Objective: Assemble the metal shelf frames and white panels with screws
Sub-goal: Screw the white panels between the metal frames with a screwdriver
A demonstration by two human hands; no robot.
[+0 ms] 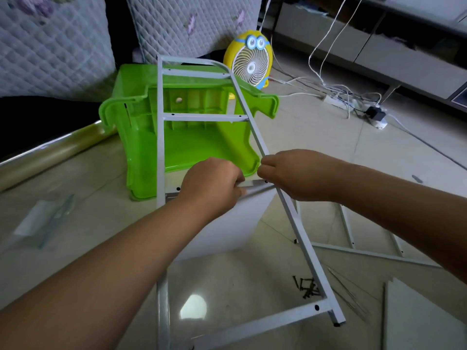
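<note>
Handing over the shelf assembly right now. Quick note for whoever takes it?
Left hand pinches the metal frame crossbar; right hand curls round its right rail at the same joint.
White panel sits under that crossbar; frame leans on the green stool.
Screws, second frame, spare panel lie on the floor.
Done: panel offered up. Left: holes look empty, so all screwing.

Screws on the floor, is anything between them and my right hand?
Only the metal frame's side rail: it slants down from your right hand and crosses the right edge of the screws. Otherwise bare floor.
</note>
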